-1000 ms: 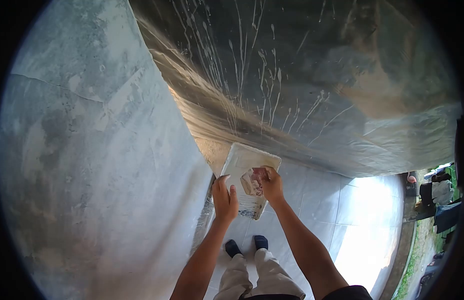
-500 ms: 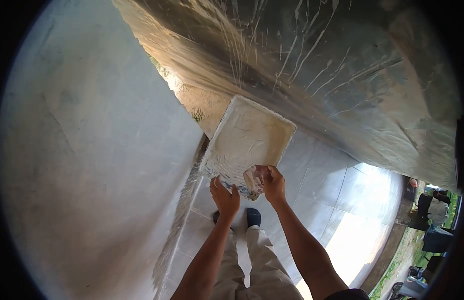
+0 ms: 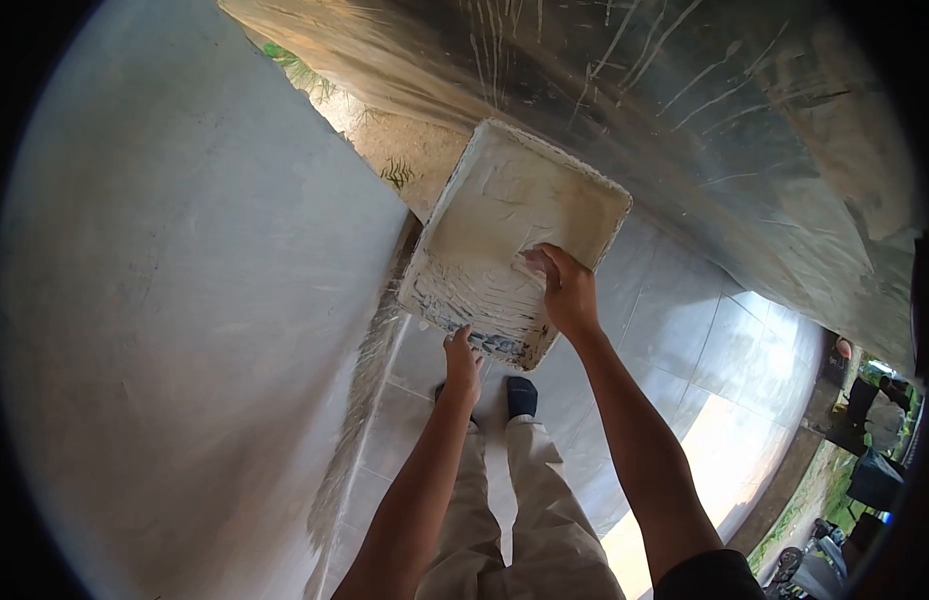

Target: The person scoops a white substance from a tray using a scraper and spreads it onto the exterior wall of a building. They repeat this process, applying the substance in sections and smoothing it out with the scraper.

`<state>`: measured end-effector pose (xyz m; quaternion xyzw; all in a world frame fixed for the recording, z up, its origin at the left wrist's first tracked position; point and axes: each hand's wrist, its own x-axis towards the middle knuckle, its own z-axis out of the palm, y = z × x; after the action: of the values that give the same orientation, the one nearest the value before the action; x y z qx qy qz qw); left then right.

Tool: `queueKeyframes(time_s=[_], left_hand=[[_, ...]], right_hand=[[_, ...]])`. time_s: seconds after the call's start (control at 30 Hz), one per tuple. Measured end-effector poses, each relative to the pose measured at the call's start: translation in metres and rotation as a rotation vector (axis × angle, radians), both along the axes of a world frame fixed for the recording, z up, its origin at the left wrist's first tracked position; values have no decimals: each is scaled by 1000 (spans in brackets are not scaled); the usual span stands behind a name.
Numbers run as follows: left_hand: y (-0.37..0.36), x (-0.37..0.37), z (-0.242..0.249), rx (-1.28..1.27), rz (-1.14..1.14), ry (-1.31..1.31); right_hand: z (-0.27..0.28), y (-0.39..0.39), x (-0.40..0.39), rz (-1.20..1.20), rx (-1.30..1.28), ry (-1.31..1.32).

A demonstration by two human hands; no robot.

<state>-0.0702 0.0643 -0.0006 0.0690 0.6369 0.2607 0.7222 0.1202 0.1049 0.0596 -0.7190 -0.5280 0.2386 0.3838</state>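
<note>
A rectangular paint tray [image 3: 440, 215], crusted along its rim, holds a pale off-white paste and has a ribbed, smeared near end. My left hand [image 3: 463, 365] grips its near edge, with a digit over the rim and the other fingers partly hidden. Over the tray's right side, my right hand [image 3: 572, 292] is closed on a small paste-coated pad [image 3: 531, 262], whose lower edge touches the paste. Most of the pad is covered by my fingers, so its exact kind cannot be made out.
A large smooth grey wall [image 3: 185, 300] fills the left. Plastic sheeting [image 3: 705, 130] with white drips hangs at upper right. Grey floor tiles [image 3: 675, 330] lie below, with my feet [image 3: 522, 397] near the tray. Several dark items [image 3: 875, 475] stand outside at far right.
The tray appears farther up and slightly right in view. My right hand has carried the pad from above the near corner up into the paste. My left hand stays at the near edge.
</note>
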Motion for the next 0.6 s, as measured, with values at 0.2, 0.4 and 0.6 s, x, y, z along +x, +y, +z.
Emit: queueKeyframes(time_s=[0.2,0.4,0.6], left_hand=[[-5,4,23,-15,102,-128],[-26,9,8,-70,120,-188],[-29,9,6,-60,74,-185]], right_hand=[[-3,19,20,101,39,-42],[-9,7,21,161,-43,-83],[-21,-1,19,75,-34,-146]])
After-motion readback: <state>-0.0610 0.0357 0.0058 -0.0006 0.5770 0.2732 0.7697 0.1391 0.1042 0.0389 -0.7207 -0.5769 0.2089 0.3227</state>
